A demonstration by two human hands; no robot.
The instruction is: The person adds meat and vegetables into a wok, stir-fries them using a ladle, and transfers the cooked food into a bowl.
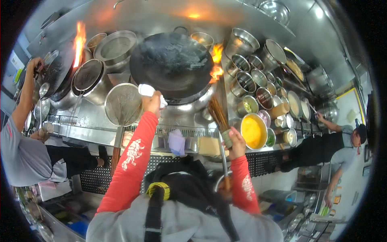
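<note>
A large black wok (169, 60) sits over a burner, with whitish steam or residue on its far inner side. At its near left rim, my left hand (152, 104) is closed on a folded white cloth (147, 89) pressed against the edge. My right hand (237, 143) grips the bound end of a bamboo wok brush (218, 113), its bristles pointing up toward the wok's near right side, apart from the wok. Close to that hand, a long-handled metal utensil (223, 155) with a wooden grip slants downward. Beside my left forearm lies a round mesh strainer (123, 105).
Flames (217, 64) rise beside the wok's right edge, and another flame (79, 44) burns at the left wok. A bowl of yellow liquid (253, 131) and several metal containers (243, 84) stand at right. One person (28, 149) works at left, another (314, 149) at right.
</note>
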